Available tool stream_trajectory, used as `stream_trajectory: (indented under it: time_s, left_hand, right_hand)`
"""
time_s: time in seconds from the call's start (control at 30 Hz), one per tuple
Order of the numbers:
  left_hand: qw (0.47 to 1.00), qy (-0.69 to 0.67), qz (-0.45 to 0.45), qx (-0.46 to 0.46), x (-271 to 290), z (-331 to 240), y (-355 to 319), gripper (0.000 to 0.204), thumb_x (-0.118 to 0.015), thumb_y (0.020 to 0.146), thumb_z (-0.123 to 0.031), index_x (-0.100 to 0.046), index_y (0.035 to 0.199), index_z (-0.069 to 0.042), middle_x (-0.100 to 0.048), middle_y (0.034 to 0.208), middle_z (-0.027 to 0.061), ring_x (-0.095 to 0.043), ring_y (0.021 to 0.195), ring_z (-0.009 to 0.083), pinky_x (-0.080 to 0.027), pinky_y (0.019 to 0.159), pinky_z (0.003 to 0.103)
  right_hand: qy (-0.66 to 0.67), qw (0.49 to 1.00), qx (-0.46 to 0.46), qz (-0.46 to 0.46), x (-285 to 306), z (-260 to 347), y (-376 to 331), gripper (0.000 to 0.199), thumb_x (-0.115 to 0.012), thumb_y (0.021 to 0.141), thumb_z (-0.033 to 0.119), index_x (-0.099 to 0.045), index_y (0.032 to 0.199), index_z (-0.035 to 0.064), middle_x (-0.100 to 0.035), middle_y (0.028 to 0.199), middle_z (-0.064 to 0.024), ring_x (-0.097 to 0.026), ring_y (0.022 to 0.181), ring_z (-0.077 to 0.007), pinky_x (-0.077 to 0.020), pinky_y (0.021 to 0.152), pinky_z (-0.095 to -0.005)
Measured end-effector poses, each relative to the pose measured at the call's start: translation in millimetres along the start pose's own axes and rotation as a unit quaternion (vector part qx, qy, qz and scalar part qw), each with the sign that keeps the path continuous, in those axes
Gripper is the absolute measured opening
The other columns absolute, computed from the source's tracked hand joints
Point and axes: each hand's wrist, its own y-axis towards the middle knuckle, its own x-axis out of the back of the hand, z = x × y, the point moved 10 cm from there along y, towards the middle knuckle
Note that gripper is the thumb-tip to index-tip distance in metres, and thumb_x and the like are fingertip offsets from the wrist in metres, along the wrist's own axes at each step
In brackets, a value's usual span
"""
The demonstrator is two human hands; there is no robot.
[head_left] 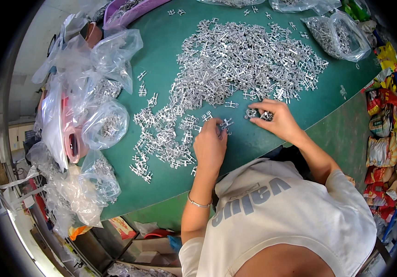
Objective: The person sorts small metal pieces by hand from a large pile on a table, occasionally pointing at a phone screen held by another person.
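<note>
On a green tabletop (161,51) lies a large heap of small silver metal castings (235,60), each with short prongs. A looser spread of the same castings (161,131) reaches toward the near left. My left hand (210,144) is closed at the near edge of this spread, its fingertips pinching one casting (226,123). To its right, my right hand (279,121) curls around a few castings (266,116), with some showing between thumb and fingers. A single casting (231,104) lies on the table between the heap and my hands.
Clear plastic bags of castings (106,124) crowd the left table edge beside a pink container (71,143). A purple basin (127,14) stands at the far left. Another filled bag (339,39) sits at the far right. Colourful sacks (383,138) are stacked beyond the right edge.
</note>
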Motion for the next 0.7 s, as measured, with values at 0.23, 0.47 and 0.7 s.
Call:
stream_trajectory:
  time_s: [0.23, 0.47, 0.7]
  left_hand:
    - [0.994, -0.08, 0.025, 0.072, 3.1, 18.3, -8.7, 0.022, -0.063, 0.071, -0.004, -0.053, 0.091, -0.005, -0.057, 0.065, 0.0113, -0.057, 0.06, 0.0304, -0.042, 0.052, 0.037]
    - [0.998, -0.057, -0.02, 0.034, 12.7, 0.7, -9.3, 0.028, -0.063, 0.072, -0.003, -0.053, 0.098, -0.004, -0.054, 0.066, 0.0098, -0.054, 0.057, 0.0255, -0.042, 0.052, 0.034]
    - [0.912, -0.4, 0.074, 0.044, -31.6, -19.3, -11.2, 0.033, -0.065, 0.073, -0.002, -0.056, 0.105, -0.002, -0.054, 0.069, -0.0001, -0.045, 0.061, 0.0045, -0.038, 0.054, 0.019]
  right_hand:
    - [-0.064, 0.997, -0.015, -0.026, 16.0, -2.5, -2.7, 0.021, -0.067, 0.068, 0.007, -0.064, 0.088, 0.0034, -0.058, 0.075, -0.0095, -0.055, 0.062, -0.0205, -0.0425, 0.057, -0.0287]
    - [-0.039, 0.997, 0.058, -0.033, 8.2, 10.3, -1.7, 0.016, -0.067, 0.07, 0.006, -0.063, 0.085, 0.0024, -0.057, 0.071, -0.0091, -0.056, 0.063, -0.0207, -0.0424, 0.056, -0.0303]
    - [0.313, 0.921, -0.206, 0.106, -27.6, -9.6, -12.7, 0.011, -0.06, 0.081, 0.01, -0.062, 0.086, 0.0009, -0.056, 0.067, -0.0001, -0.044, 0.047, -0.0029, -0.0312, 0.04, -0.0178]
